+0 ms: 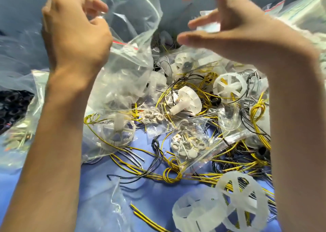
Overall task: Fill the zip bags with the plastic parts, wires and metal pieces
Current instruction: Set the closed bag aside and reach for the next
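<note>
My left hand (75, 32) is raised at the upper left and pinches the rim of a clear zip bag (130, 43), which hangs open and holds a white plastic wheel (117, 133) and yellow wire near its bottom. At the upper right my right hand (227, 29) hovers apart from the bag, its fingers spread and bent, holding nothing. Below both hands a heap of yellow and black wires (176, 173), white plastic wheels (187, 101) and a small zip bag of metal pieces (192, 147) lies on the blue cloth (98, 184).
Two translucent wheels (220, 207) lie at the lower right. Filled bags sit at the left edge (15, 119), one with dark parts. More clear bags (303, 11) pile at the upper right. Loose yellow wires (146, 219) reach the bottom edge.
</note>
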`<action>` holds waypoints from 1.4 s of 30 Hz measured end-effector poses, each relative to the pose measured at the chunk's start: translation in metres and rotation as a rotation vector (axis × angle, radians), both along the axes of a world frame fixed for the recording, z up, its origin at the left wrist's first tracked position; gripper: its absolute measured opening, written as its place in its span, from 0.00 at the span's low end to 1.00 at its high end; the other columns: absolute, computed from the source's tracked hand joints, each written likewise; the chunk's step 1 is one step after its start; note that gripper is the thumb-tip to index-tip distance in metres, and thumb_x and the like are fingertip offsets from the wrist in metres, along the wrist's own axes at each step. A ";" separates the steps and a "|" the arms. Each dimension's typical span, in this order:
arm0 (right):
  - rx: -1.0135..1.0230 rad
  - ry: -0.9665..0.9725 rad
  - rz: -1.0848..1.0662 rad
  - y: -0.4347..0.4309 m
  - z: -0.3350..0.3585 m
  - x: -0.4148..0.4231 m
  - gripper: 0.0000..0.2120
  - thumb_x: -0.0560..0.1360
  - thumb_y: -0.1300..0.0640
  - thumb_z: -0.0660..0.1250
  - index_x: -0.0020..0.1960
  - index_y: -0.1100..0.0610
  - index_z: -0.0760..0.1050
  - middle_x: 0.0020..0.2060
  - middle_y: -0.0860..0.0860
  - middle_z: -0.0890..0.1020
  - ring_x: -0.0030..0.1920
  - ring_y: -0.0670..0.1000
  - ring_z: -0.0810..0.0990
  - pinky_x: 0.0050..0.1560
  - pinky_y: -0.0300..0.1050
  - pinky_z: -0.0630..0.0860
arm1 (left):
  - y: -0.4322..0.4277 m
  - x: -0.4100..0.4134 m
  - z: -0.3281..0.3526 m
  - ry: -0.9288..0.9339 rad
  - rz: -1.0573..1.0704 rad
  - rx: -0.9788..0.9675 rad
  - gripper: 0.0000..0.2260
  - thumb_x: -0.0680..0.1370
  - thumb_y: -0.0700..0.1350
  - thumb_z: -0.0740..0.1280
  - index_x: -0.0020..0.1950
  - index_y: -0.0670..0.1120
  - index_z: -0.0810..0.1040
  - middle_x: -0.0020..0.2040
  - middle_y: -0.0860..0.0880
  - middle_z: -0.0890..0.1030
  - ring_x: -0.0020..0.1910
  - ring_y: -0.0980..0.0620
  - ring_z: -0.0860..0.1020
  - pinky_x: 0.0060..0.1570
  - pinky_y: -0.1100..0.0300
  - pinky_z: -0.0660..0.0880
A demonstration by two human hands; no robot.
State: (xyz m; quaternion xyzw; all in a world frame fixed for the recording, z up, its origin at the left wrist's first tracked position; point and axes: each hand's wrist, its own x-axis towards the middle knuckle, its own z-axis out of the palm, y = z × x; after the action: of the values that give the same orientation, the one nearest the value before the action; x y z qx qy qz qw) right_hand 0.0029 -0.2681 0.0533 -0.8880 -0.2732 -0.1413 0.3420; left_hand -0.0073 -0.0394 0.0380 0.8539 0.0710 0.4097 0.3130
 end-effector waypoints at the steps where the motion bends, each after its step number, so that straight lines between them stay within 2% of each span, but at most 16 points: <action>1: 0.028 -0.058 -0.030 0.002 0.000 0.001 0.22 0.72 0.45 0.71 0.62 0.46 0.69 0.61 0.46 0.70 0.54 0.36 0.77 0.41 0.30 0.73 | 0.004 0.000 0.001 0.022 -0.001 -0.002 0.19 0.70 0.45 0.57 0.58 0.53 0.79 0.58 0.49 0.79 0.56 0.51 0.77 0.59 0.55 0.73; 4: -0.149 0.094 0.012 0.003 -0.002 0.002 0.19 0.69 0.39 0.70 0.56 0.43 0.71 0.53 0.41 0.74 0.45 0.28 0.75 0.34 0.27 0.70 | 0.009 -0.001 -0.001 0.113 -0.029 0.078 0.18 0.69 0.46 0.64 0.58 0.51 0.79 0.58 0.46 0.77 0.56 0.46 0.76 0.59 0.53 0.73; 7: -0.641 0.431 0.035 0.008 -0.014 0.007 0.25 0.67 0.34 0.67 0.61 0.40 0.72 0.53 0.39 0.79 0.49 0.39 0.80 0.52 0.39 0.75 | 0.003 -0.002 -0.004 0.205 -0.055 0.201 0.18 0.68 0.43 0.69 0.57 0.52 0.80 0.57 0.46 0.77 0.55 0.46 0.77 0.57 0.57 0.71; 9: -0.705 0.518 0.030 0.015 -0.024 0.012 0.23 0.70 0.37 0.67 0.63 0.41 0.72 0.55 0.45 0.81 0.46 0.43 0.82 0.53 0.44 0.77 | -0.004 -0.001 -0.006 0.246 -0.114 0.258 0.18 0.69 0.41 0.69 0.57 0.52 0.81 0.57 0.47 0.78 0.56 0.45 0.76 0.58 0.58 0.70; 11: -0.633 0.535 0.039 0.019 -0.030 0.017 0.22 0.72 0.41 0.68 0.65 0.42 0.72 0.56 0.46 0.81 0.34 0.37 0.80 0.43 0.39 0.77 | -0.011 -0.001 -0.009 0.262 -0.153 0.279 0.19 0.69 0.38 0.67 0.58 0.51 0.81 0.57 0.48 0.79 0.56 0.46 0.76 0.57 0.60 0.69; 12: -0.626 0.541 0.042 0.019 -0.032 0.019 0.23 0.72 0.41 0.69 0.65 0.42 0.72 0.56 0.46 0.80 0.34 0.37 0.80 0.42 0.38 0.76 | -0.015 0.000 -0.011 0.265 -0.167 0.280 0.20 0.68 0.37 0.66 0.57 0.51 0.80 0.57 0.49 0.80 0.56 0.47 0.76 0.57 0.61 0.69; 15: -0.774 0.464 -0.013 0.018 -0.035 0.024 0.28 0.69 0.38 0.70 0.67 0.38 0.69 0.62 0.46 0.77 0.54 0.49 0.80 0.58 0.47 0.75 | -0.022 0.000 -0.015 0.298 -0.215 0.282 0.21 0.67 0.35 0.64 0.56 0.54 0.80 0.56 0.52 0.80 0.55 0.48 0.76 0.58 0.58 0.72; 17: -0.856 0.396 -0.079 0.020 -0.037 0.025 0.30 0.68 0.38 0.71 0.69 0.37 0.67 0.65 0.46 0.74 0.61 0.52 0.75 0.59 0.46 0.71 | -0.024 0.002 -0.017 0.337 -0.256 0.298 0.22 0.67 0.34 0.64 0.56 0.54 0.80 0.55 0.53 0.81 0.56 0.49 0.76 0.57 0.59 0.71; 19: -0.898 0.381 -0.105 0.023 -0.041 0.027 0.32 0.68 0.39 0.72 0.70 0.38 0.67 0.65 0.47 0.74 0.61 0.52 0.74 0.53 0.44 0.68 | -0.024 0.003 -0.019 0.370 -0.275 0.319 0.22 0.67 0.34 0.64 0.56 0.53 0.80 0.55 0.52 0.81 0.57 0.50 0.76 0.54 0.61 0.69; 21: -0.930 0.396 -0.099 0.025 -0.045 0.028 0.29 0.69 0.41 0.73 0.68 0.41 0.69 0.57 0.49 0.76 0.54 0.52 0.73 0.49 0.43 0.66 | -0.023 0.004 -0.021 0.390 -0.279 0.332 0.22 0.68 0.34 0.63 0.56 0.54 0.80 0.56 0.52 0.80 0.57 0.50 0.76 0.54 0.61 0.69; 25: -0.881 0.374 -0.069 0.026 -0.050 0.030 0.12 0.71 0.51 0.73 0.52 0.44 0.77 0.39 0.45 0.76 0.41 0.49 0.73 0.38 0.42 0.66 | -0.019 0.005 -0.020 0.397 -0.296 0.329 0.23 0.67 0.33 0.63 0.55 0.54 0.80 0.56 0.52 0.81 0.57 0.49 0.76 0.56 0.58 0.71; 28: -0.842 0.340 -0.063 0.022 -0.045 0.029 0.09 0.72 0.56 0.72 0.45 0.43 0.75 0.40 0.45 0.76 0.36 0.45 0.73 0.36 0.43 0.68 | -0.018 0.005 -0.021 0.401 -0.294 0.323 0.22 0.67 0.33 0.62 0.55 0.54 0.80 0.55 0.53 0.81 0.55 0.50 0.76 0.56 0.58 0.71; 33: -0.623 0.188 -0.086 0.006 -0.020 0.014 0.13 0.73 0.61 0.69 0.46 0.42 0.77 0.47 0.46 0.79 0.32 0.39 0.74 0.33 0.38 0.71 | -0.017 0.007 -0.022 0.416 -0.299 0.316 0.22 0.68 0.34 0.62 0.56 0.54 0.80 0.55 0.53 0.81 0.53 0.50 0.76 0.55 0.59 0.70; 35: -0.464 0.086 -0.082 -0.001 -0.007 0.006 0.12 0.73 0.60 0.69 0.47 0.42 0.78 0.44 0.44 0.78 0.34 0.37 0.75 0.31 0.35 0.70 | -0.017 0.007 -0.023 0.411 -0.298 0.314 0.22 0.68 0.34 0.62 0.56 0.53 0.80 0.51 0.54 0.80 0.48 0.51 0.74 0.51 0.61 0.69; 39: -0.177 -0.076 -0.030 -0.002 0.007 -0.010 0.11 0.72 0.58 0.71 0.48 0.43 0.79 0.40 0.42 0.79 0.41 0.44 0.79 0.35 0.33 0.72 | -0.015 0.008 -0.022 0.412 -0.306 0.281 0.21 0.68 0.34 0.62 0.54 0.55 0.80 0.42 0.56 0.78 0.37 0.54 0.71 0.43 0.63 0.67; 42: -0.038 -0.124 0.017 0.002 0.010 -0.016 0.09 0.73 0.55 0.70 0.50 0.43 0.79 0.45 0.42 0.81 0.47 0.42 0.80 0.43 0.39 0.77 | -0.013 0.006 -0.021 0.408 -0.363 0.226 0.20 0.68 0.34 0.62 0.51 0.54 0.80 0.35 0.61 0.77 0.30 0.63 0.70 0.34 0.67 0.66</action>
State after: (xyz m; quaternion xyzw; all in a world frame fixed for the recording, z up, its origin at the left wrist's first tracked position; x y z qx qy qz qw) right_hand -0.0134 -0.2656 0.0637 -0.8814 -0.3041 -0.1879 0.3088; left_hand -0.0011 -0.0520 0.0174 0.9468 -0.0674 0.1724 0.2631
